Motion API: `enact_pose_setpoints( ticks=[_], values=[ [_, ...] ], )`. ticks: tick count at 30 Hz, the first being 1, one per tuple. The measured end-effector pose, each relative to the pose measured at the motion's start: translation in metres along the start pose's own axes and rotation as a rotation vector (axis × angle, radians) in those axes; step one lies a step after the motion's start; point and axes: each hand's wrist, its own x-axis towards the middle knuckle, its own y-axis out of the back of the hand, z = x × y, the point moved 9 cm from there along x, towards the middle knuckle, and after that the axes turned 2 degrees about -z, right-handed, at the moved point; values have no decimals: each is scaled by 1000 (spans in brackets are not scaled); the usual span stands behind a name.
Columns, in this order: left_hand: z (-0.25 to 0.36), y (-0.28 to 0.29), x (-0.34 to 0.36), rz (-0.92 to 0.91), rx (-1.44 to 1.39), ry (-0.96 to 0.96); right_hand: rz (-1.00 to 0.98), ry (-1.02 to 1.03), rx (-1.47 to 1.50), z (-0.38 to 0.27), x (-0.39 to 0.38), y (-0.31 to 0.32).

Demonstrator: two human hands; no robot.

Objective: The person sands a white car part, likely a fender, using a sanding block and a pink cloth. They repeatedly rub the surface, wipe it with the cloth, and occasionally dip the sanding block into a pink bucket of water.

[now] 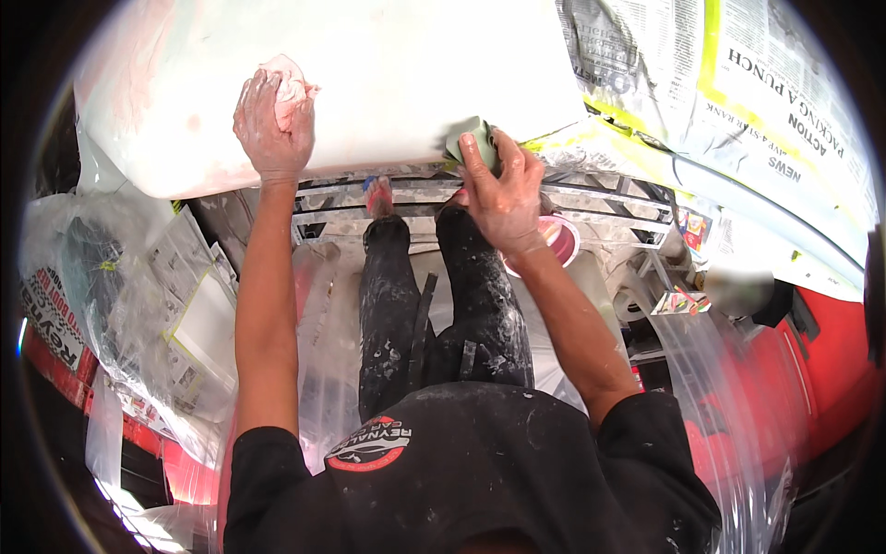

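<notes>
A large white panel (397, 74) with pinkish smears fills the top of the view. On its left part, my left hand (275, 129) is closed on a crumpled pink cloth (293, 92), which lies against the surface. My right hand (506, 189) grips a grey-green sanding block (478, 143) at the panel's near right edge, beside yellow-green masking tape. Both hands look dusted with pale powder. Below my right hand, partly hidden by the wrist, is a round tub (563, 242) with a white rim and dark pink inside.
Newspaper (784, 102) held by yellow-green tape covers the surface at the right. A metal frame (600, 198) runs under the panel's near edge. Clear plastic sheeting (138, 305) hangs at the left, more (711, 415) over red bodywork at the right. A tape roll (629, 305) sits low right.
</notes>
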Motion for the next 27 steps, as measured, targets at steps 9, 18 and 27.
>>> enact_pose_setpoints(
  ticks=[9,18,27],
  values=[
    [-1,-5,3,-24,-29,2,166,-30,-123,43,40,19],
    [0,-8,-5,-22,10,-5,158,-241,-78,41,2,8],
    [12,-9,0,-10,-25,-73,225,-392,-177,12,-26,-8]
  ],
)
